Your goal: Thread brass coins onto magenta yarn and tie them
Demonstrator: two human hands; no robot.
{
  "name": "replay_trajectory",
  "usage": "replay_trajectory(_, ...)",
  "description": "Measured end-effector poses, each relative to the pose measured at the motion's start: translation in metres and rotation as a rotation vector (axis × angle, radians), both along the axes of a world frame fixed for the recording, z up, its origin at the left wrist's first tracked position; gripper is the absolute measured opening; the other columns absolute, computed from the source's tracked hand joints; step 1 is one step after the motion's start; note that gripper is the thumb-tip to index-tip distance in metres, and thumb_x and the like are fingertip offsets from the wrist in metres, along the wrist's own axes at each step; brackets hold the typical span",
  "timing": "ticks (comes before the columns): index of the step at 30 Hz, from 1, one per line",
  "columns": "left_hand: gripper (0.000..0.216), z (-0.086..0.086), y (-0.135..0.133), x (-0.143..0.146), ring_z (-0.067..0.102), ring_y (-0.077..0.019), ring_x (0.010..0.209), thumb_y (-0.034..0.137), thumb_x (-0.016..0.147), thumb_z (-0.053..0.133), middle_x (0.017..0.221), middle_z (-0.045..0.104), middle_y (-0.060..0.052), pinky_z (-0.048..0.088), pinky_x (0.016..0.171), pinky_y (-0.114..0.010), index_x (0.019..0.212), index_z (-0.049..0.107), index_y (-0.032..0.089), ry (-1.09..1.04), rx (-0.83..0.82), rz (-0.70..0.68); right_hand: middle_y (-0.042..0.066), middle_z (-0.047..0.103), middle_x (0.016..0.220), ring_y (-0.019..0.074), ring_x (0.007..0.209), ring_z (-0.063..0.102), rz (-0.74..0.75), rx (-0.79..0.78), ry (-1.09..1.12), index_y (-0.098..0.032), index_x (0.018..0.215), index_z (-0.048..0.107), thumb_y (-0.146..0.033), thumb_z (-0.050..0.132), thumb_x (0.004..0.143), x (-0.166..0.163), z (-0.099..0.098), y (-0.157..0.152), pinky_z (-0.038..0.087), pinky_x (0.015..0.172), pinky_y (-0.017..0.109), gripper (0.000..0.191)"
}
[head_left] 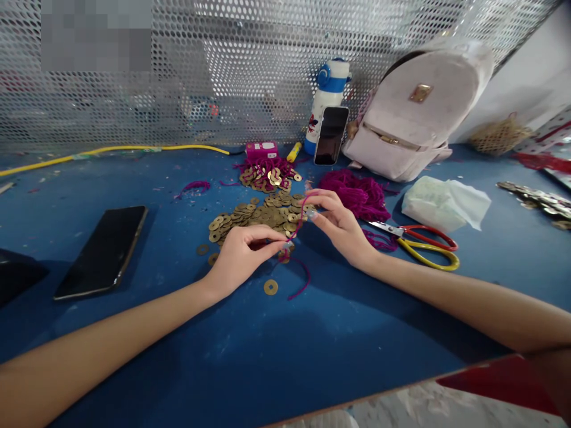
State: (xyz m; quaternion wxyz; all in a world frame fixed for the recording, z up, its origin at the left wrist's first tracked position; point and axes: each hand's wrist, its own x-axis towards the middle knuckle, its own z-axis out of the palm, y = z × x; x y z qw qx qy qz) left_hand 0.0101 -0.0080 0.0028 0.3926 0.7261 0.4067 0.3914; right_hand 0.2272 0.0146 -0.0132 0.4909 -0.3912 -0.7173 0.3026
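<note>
My left hand [243, 252] is pinched shut on a magenta cord [298, 279] with a brass coin hanging at its fingertips. My right hand [341, 226] pinches the upper end of the same cord together with a coin, just above the pile of holed brass coins [259, 215]. The cord's loose tail curls down over the blue table [267, 356]. One single coin [270, 287] lies just below my left hand.
A bundle of magenta cords [357, 193] and red-and-yellow scissors [423, 242] lie right of my hands. A black phone [102, 249] lies at left. At the back: strung coins [267, 172], a propped phone [331, 135], a bottle [328, 89], a white backpack [423, 107], a tissue pack [441, 202].
</note>
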Motion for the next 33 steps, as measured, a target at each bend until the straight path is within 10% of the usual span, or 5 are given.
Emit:
replay_trajectory(6, 0.007, -0.001, 0.001, 0.001, 0.066, -0.0143, 0.062, 0.020, 0.078, 0.071, 0.073, 0.076, -0.003, 0.052, 0.060, -0.023, 0.077, 0.077, 0.017, -0.051, -0.072, 0.059, 0.010, 0.049, 0.125, 0.0235, 0.119, 0.049, -0.192, 0.248, 0.029, -0.026, 0.111, 0.052, -0.033, 0.053, 0.096, 0.002, 0.006, -0.011, 0.047, 0.094, 0.039, 0.017)
replay_trajectory(12, 0.010, 0.000, 0.002, 0.000, 0.063, -0.0131, 0.057, 0.024, 0.078, 0.072, 0.069, 0.074, -0.003, 0.050, 0.054, -0.022, 0.077, 0.077, 0.015, -0.125, -0.145, 0.080, 0.009, 0.055, 0.129, 0.0275, 0.123, 0.042, 0.171, 0.292, -0.451, -0.023, 0.095, 0.068, -0.035, 0.060, 0.094, -0.004, 0.011, -0.023, 0.037, 0.106, 0.048, 0.015)
replay_trajectory(19, 0.009, 0.001, 0.002, -0.001, 0.066, -0.0136, 0.064, 0.023, 0.080, 0.070, 0.074, 0.075, -0.003, 0.052, 0.060, -0.022, 0.076, 0.076, 0.016, -0.137, -0.086, 0.036, 0.008, 0.049, 0.140, 0.0258, 0.133, 0.039, 0.418, 0.015, -0.418, -0.022, 0.091, 0.069, -0.038, 0.063, 0.091, -0.009, 0.011, -0.028, 0.032, 0.113, 0.049, 0.017)
replay_trajectory(33, 0.013, 0.004, -0.010, 0.001, 0.065, -0.0140, 0.065, 0.022, 0.085, 0.069, 0.073, 0.073, -0.002, 0.046, 0.061, -0.024, 0.074, 0.076, 0.021, 0.136, 0.206, -0.234, 0.009, 0.048, 0.135, 0.0258, 0.121, 0.045, 0.200, 0.394, -0.429, -0.023, 0.092, 0.063, -0.022, 0.051, 0.097, -0.003, 0.013, -0.030, 0.047, 0.092, 0.042, 0.014)
